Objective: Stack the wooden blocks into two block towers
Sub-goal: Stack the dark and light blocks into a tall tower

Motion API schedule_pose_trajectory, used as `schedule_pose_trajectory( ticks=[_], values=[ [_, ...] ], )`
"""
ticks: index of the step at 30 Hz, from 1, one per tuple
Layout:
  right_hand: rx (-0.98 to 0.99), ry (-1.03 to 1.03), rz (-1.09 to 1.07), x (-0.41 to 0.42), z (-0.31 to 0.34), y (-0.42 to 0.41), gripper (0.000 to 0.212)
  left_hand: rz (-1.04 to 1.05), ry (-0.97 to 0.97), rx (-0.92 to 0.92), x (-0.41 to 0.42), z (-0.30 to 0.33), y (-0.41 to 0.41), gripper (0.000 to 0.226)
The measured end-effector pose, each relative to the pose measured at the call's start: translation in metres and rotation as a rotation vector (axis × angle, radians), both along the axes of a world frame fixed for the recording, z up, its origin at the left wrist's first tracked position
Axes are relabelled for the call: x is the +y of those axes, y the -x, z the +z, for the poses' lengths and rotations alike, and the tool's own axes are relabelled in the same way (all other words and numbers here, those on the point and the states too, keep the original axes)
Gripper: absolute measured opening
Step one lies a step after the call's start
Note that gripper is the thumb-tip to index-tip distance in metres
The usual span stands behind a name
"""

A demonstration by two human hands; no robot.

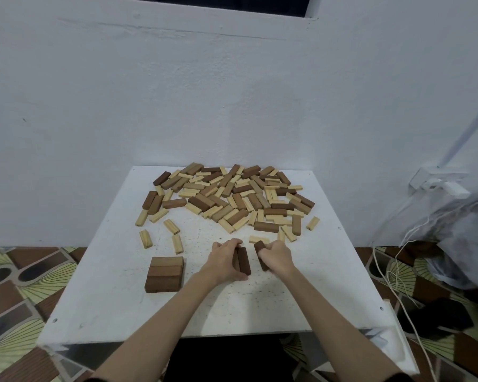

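Gripping dark blocks (244,260), both hands (left hand (224,261), right hand (277,257)); white table (116,299), white wall (232,92).

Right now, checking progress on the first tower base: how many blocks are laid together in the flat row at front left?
3: side by side in the flat row, one far, one middle, one near. None looks stacked on top.

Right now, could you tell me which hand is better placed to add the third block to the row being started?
Probably the right hand: it already grips a dark block just beside the pair of dark blocks, which the left hand is holding together on the white table.
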State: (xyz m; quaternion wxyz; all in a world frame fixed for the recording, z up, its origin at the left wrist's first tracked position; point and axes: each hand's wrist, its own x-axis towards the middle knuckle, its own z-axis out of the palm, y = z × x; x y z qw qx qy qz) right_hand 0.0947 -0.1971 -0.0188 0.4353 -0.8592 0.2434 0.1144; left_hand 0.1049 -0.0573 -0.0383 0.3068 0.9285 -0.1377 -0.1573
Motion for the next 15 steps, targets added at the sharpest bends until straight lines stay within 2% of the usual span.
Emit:
schedule_pose_trajectory(
  ticks=[1,4,8,10,12,15],
  values=[
    [-0.007,0.000,0.016,0.001,0.000,0.000,0.013,0.004,0.000,0.002,0.001,0.000,0.000,0.084],
    [-0.023,-0.026,0.011,-0.001,-0.004,-0.001,0.020,0.013,0.012,0.005,0.003,-0.001,-0.001,0.087],
    [-0.032,-0.050,0.031,0.001,-0.007,-0.002,0.005,0.001,0.040,0.016,0.007,-0.002,-0.001,0.093],
    [-0.038,-0.026,0.028,0.002,-0.010,-0.002,0.012,0.009,0.071,0.030,0.009,-0.002,-0.001,0.093],
    [-0.047,-0.017,0.033,0.002,-0.010,-0.001,0.005,0.021,0.095,0.036,0.011,-0.003,-0.001,0.092],
    [-0.059,-0.040,0.026,0.004,-0.010,-0.001,0.018,0.031,0.123,0.033,0.012,-0.006,-0.003,0.092]
  ],
)
